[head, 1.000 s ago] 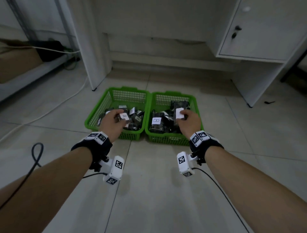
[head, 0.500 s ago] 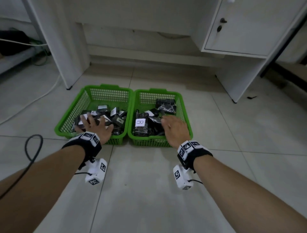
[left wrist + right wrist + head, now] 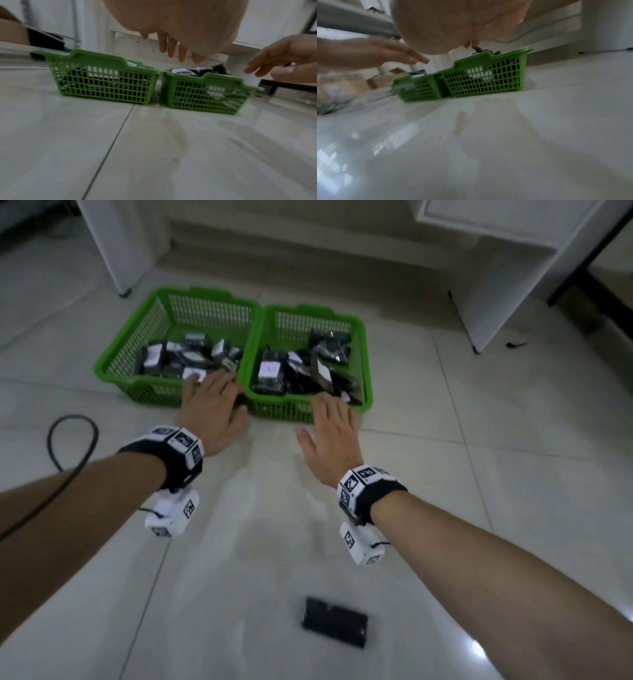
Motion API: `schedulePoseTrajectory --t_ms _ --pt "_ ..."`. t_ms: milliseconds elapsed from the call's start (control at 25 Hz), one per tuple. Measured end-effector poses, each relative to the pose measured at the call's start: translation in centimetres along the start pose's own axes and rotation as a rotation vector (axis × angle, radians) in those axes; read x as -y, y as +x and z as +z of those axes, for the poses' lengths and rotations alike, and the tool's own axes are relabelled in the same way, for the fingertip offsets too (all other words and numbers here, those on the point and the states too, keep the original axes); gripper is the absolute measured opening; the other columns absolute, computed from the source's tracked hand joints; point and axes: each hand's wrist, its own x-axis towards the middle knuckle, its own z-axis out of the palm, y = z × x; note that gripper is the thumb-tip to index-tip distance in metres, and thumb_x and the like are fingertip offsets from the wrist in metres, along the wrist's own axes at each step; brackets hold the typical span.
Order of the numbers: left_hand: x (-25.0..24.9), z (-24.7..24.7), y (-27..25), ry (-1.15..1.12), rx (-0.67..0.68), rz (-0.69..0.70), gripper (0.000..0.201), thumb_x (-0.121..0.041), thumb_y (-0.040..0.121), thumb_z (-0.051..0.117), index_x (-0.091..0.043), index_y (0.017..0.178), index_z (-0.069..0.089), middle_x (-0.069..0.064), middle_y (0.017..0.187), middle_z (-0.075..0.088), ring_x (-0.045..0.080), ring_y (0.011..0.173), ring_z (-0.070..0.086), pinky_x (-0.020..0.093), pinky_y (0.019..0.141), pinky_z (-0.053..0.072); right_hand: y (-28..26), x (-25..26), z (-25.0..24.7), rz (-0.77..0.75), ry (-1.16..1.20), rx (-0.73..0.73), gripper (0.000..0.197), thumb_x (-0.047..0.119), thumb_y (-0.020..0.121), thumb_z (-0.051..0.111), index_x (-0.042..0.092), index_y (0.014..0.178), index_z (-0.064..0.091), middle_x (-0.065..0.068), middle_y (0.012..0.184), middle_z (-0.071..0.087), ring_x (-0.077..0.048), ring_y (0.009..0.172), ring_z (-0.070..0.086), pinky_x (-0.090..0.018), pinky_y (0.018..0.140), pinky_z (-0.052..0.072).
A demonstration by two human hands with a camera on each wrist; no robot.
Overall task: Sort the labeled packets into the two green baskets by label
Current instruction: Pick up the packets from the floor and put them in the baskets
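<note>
Two green mesh baskets stand side by side on the tiled floor, the left basket [image 3: 113,361] and the right basket [image 3: 366,364]. Both hold several dark packets with white labels, such as one packet [image 3: 269,371] in the right basket and another packet [image 3: 154,359] in the left. My left hand [image 3: 222,395] hovers flat with straight fingers over the left basket's near rim, holding nothing. My right hand [image 3: 318,419] is also flat and empty, its fingertips just before the right basket's near rim. In the left wrist view the left basket [image 3: 102,83], the right basket [image 3: 205,97] and my empty right hand [image 3: 274,60] show.
A flat black object [image 3: 334,626] lies on the floor close to me, between my forearms. A black cable [image 3: 68,440] loops at the left. White desk legs [image 3: 116,251] and a white cabinet [image 3: 496,285] stand behind the baskets.
A second ago each hand held a labelled packet over its basket. Both packets were let go, and both hands have drawn back toward me, empty. The head view has tilted down.
</note>
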Motion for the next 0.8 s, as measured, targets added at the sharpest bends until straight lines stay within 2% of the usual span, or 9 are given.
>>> schedulePoseTrajectory --t_ms 120,240,320,400,480,560,640,720,800 --pt "-4.0 -0.7 -3.0 0.008 0.091 0.199 0.042 -0.041 0.089 0.035 -0.014 0.112 0.057 0.009 0.118 0.056 0.032 0.108 0.054 0.045 0.095 0.035 -7.6 0.0 -2.1 -0.241 0.112 0.311 0.04 0.045 0.093 0.056 0.012 0.116 0.056 -0.007 0.114 0.059 -0.03 0.1 0.057 -0.043 0.085 0.044" --pt "-7.0 -1.6 -7.1 -0.057 0.247 0.316 0.022 -0.029 0.09 0.052 -0.015 0.106 0.059 0.007 0.111 0.057 0.031 0.092 0.059 0.041 0.083 0.045 -13.6 0.0 -4.3 -0.348 0.014 0.757 0.062 0.079 0.078 0.058 0.019 0.095 0.055 0.004 0.077 0.054 -0.026 0.074 0.054 -0.035 0.068 0.041" --pt "-8.3 -2.3 -10.9 -0.089 0.387 0.302 0.013 -0.026 0.091 0.053 -0.018 0.1 0.059 0.004 0.107 0.058 0.029 0.085 0.06 0.039 0.078 0.049 -17.0 0.5 -4.9 -0.442 -0.092 0.92 0.073 0.084 0.064 0.069 0.019 0.093 0.052 0.005 0.069 0.049 -0.023 0.066 0.05 -0.034 0.061 0.037" --pt "-9.1 -2.7 -13.9 -0.076 0.507 0.268 0.012 -0.031 0.092 0.051 -0.02 0.091 0.057 0.002 0.099 0.061 0.027 0.084 0.06 0.037 0.077 0.05 -18.5 1.1 -5.0 -0.493 -0.145 0.967 0.066 0.071 0.064 0.078 0.018 0.093 0.051 0.003 0.074 0.052 -0.023 0.067 0.05 -0.033 0.06 0.033" --pt "-9.5 -3.6 -17.2 -0.064 0.636 0.223 0.022 -0.043 0.091 0.055 -0.022 0.084 0.059 -0.001 0.089 0.065 0.024 0.083 0.062 0.035 0.076 0.051 -18.3 2.0 -5.1 -0.446 -0.109 0.952 0.041 0.046 0.072 0.08 0.018 0.093 0.058 0.003 0.077 0.05 -0.024 0.072 0.053 -0.03 0.059 0.032" --pt "-9.5 -4.6 -21.1 -0.06 0.765 0.23 0.04 -0.063 0.083 0.059 -0.024 0.077 0.06 -0.01 0.076 0.061 0.017 0.075 0.061 0.03 0.071 0.05 -17.4 3.5 -4.9 -0.362 -0.021 0.906 0.02 0.028 0.073 0.075 0.019 0.087 0.064 0.003 0.073 0.052 -0.024 0.071 0.056 -0.026 0.054 0.032" --pt "-9.4 -5.9 -25.3 -0.015 0.9 0.267 0.06 -0.084 0.068 0.057 -0.024 0.074 0.059 -0.013 0.071 0.057 0.011 0.069 0.057 0.027 0.066 0.047 -15.9 5.7 -4.3 -0.191 0.239 0.902 0.01 0.014 0.075 0.069 0.015 0.084 0.066 -0.003 0.069 0.063 -0.029 0.066 0.066 -0.023 0.052 0.042" --pt "-9.0 -7.3 -29.0 0.086 1.056 0.283 0.071 -0.092 0.057 0.055 -0.024 0.08 0.06 -0.008 0.081 0.062 0.015 0.077 0.06 0.029 0.072 0.05 -14.4 8.6 -3.3 0.056 0.562 1.012 0.014 -0.001 0.084 0.061 0.007 0.095 0.06 -0.017 0.072 0.07 -0.031 0.053 0.068 -0.032 0.045 0.053" --pt "-8.7 -7.9 -32.2 0.218 1.186 0.331 0.076 -0.087 0.059 0.062 -0.021 0.097 0.062 0.001 0.098 0.066 0.024 0.093 0.063 0.033 0.086 0.05 -13.1 11.6 -2.1 0.162 0.672 1.121 0.016 -0.004 0.092 0.054 0.009 0.101 0.049 -0.019 0.074 0.069 -0.027 0.045 0.063 -0.029 0.037 0.048"
